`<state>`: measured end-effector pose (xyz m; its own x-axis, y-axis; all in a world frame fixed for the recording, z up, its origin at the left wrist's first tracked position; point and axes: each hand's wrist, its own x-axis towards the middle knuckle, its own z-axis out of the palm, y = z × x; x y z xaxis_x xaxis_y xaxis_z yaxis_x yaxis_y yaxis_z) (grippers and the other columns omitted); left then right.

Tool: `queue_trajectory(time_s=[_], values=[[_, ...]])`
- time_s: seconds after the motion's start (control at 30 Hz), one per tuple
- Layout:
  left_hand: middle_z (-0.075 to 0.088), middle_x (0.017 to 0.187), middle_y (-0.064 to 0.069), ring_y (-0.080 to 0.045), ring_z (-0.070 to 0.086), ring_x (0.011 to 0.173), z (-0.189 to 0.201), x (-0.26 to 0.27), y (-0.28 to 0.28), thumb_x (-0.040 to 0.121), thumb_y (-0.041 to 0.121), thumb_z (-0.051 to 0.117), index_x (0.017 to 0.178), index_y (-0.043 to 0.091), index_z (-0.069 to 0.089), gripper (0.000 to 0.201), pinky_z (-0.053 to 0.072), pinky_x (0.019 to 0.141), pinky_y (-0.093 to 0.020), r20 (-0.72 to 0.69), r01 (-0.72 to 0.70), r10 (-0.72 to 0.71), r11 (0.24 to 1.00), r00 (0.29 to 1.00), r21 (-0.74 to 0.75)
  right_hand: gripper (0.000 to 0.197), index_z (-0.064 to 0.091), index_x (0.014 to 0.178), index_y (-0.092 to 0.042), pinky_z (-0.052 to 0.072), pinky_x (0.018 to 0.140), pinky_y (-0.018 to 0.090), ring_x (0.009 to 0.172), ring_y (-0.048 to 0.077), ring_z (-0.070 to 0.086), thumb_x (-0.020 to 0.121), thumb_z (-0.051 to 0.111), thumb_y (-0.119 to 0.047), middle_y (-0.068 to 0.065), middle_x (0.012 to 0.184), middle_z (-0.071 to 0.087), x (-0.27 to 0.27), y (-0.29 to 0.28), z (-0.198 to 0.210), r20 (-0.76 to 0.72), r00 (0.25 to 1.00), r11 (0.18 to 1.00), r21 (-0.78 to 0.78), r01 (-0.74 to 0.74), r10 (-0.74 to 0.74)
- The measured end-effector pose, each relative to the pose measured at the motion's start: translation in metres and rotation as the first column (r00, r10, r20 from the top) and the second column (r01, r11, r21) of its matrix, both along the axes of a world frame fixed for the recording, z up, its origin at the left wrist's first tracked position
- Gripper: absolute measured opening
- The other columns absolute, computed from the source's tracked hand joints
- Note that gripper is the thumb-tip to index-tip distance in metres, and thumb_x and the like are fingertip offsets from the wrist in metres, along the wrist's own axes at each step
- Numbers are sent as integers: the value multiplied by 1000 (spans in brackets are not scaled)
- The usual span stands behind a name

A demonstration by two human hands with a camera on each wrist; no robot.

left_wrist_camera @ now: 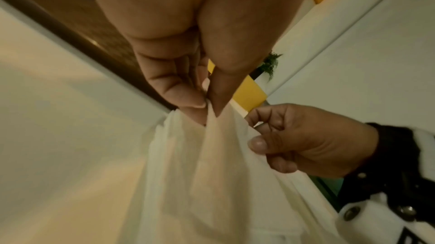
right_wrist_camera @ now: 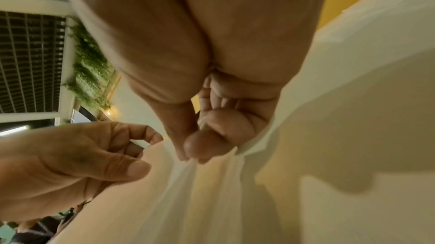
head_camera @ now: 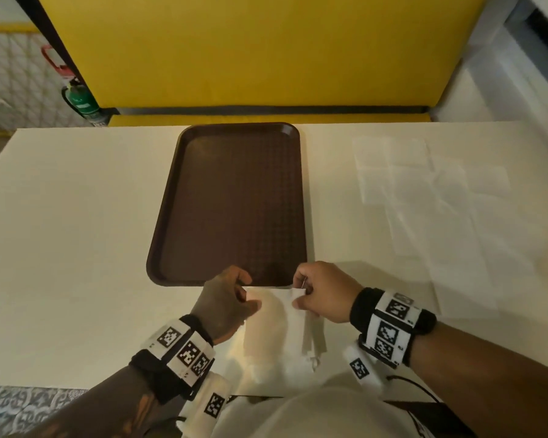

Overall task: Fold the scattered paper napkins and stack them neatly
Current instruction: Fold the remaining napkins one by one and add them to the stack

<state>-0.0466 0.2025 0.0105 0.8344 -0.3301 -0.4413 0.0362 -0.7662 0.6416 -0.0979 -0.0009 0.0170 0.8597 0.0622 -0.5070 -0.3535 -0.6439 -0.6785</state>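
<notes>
My left hand (head_camera: 227, 298) and right hand (head_camera: 321, 294) each pinch a far corner of the napkin (head_camera: 276, 330); it hangs toward me, just near of the tray (head_camera: 168, 197); loose napkins (head_camera: 424, 191) lie far right, nearer my right hand

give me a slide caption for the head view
Both hands, left and right, pinch a napkin by its top corners near an empty brown tray.

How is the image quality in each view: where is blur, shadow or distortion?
Head view: warm dim light, table edges bowed, flat napkins faint at right. Left wrist view: held napkin softly blurred. Right wrist view: soft, with a dark shadow at right.
</notes>
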Motion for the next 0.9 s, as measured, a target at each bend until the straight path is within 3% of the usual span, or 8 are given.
queue_trajectory(time_s=[0.13, 0.23, 0.3, 0.37, 0.5, 0.6, 0.73, 0.9], values=[[64, 74, 0, -12, 62, 63, -7, -12, -4, 77, 21, 76, 109, 21, 50, 41, 45, 55, -17, -2, -24, 24, 999, 1000, 40, 24, 59, 97, -16, 54, 73, 28, 76, 15, 60, 81, 76, -21, -4, 85, 59, -4, 5, -14, 32, 999, 995, -87, 41, -38], [60, 96, 7, -9, 60, 81, -4, -20, -9, 76, 29, 76, 117, 24, 45, 51, 51, 70, -20, 113, 7, -21, 993, 993, 121, 27, 52, 98, -18, 55, 78, 33, 80, 18, 60, 82, 74, -23, -3, 93, 58, -9, 11, -15, 142, 990, 983, -178, 41, -16], [51, 118, 8, -10, 53, 104, 1, -26, -9, 78, 35, 72, 123, 27, 44, 53, 50, 89, -24, 277, 81, -135, 977, 951, 196, 28, 51, 105, -20, 55, 79, 35, 88, 17, 57, 85, 70, -24, -2, 105, 53, -15, 12, -9, 298, 947, 957, -289, -31, 121], [46, 126, 10, -9, 44, 116, 6, -33, -6, 83, 39, 66, 123, 28, 48, 46, 42, 99, -24, 381, 200, -273, 955, 884, 220, 27, 54, 111, -18, 54, 79, 35, 94, 16, 54, 88, 65, -28, -1, 111, 50, -20, 13, -1, 383, 879, 925, -353, -144, 283], [41, 140, 9, -12, 36, 130, 6, -46, -3, 89, 44, 54, 132, 28, 46, 46, 32, 109, -28, 257, 480, -566, 814, 783, 328, 42, 58, 118, -16, 48, 89, 36, 108, 16, 44, 89, 58, -46, -1, 115, 51, -27, 16, 0, 250, 821, 805, -472, -360, 514], [31, 150, 6, -15, 28, 137, 0, -48, -2, 92, 48, 48, 141, 27, 34, 56, 25, 112, -32, 151, 530, -641, 725, 752, 440, 48, 55, 121, -15, 42, 95, 38, 116, 19, 40, 88, 58, -49, 1, 123, 50, -30, 15, -8, 164, 810, 746, -523, -412, 563], [29, 150, 5, -16, 26, 137, 1, -47, -3, 90, 53, 46, 142, 26, 32, 60, 22, 113, -34, 128, 533, -655, 698, 744, 478, 47, 53, 123, -13, 40, 97, 39, 117, 22, 41, 89, 57, -46, 5, 126, 48, -34, 17, -12, 144, 829, 760, -507, -407, 540], [49, 125, 11, -8, 44, 115, 21, -28, -22, 84, 53, 54, 121, 29, 51, 44, 38, 101, -29, 252, 478, -544, 833, 800, 280, 43, 54, 121, -15, 48, 91, 38, 108, 21, 52, 92, 52, -48, 2, 118, 55, -30, 0, 5, 226, 928, 906, -375, -198, 297]])
